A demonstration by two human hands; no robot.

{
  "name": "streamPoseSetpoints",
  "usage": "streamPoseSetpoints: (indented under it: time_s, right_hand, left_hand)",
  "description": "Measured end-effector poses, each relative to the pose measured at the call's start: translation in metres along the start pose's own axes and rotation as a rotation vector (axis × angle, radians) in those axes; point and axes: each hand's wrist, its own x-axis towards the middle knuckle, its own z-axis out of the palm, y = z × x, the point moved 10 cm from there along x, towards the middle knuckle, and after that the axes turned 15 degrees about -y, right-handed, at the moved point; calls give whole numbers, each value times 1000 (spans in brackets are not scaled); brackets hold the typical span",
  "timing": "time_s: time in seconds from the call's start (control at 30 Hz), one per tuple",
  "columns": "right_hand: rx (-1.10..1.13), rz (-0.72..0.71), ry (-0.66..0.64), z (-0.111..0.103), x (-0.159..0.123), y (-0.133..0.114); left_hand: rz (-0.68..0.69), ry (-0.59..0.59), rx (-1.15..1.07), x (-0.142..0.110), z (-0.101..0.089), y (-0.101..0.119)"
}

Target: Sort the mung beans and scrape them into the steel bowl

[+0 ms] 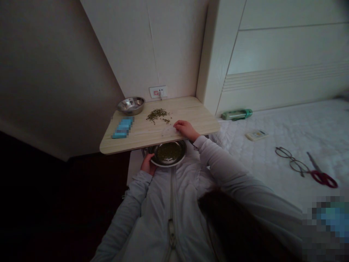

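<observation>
My left hand [148, 165] grips the rim of a metal bowl [179, 160] below the table's front edge, close against my body. Small green grains, possibly beans, lie inside this bowl. My right hand [185, 130] rests over the front of the wooden table, its fingers closed on a thin clear plastic piece [169, 131] that lies near the edge. Just beyond that piece is a loose pile of green grains [157, 114], with a smaller cluster beside it.
A second metal bowl [131, 105] stands at the table's back left, behind a blue packet [123, 127]. A wall socket [158, 91] holds a plug. On the bed to the right lie a green bottle [237, 114], a remote [256, 135], glasses [292, 159] and red-handled scissors [323, 178].
</observation>
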Motion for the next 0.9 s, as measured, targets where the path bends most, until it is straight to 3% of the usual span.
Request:
streamPoseSetpoints:
  time_s: [0.17,0.9]
  right_hand:
    - [20,7,77,-6,-1,4]
    - [-12,8,94,-9,-2,4]
  left_hand:
    - [1,1,-8,-1,1,0]
    - [3,18,-1,-4,2,2]
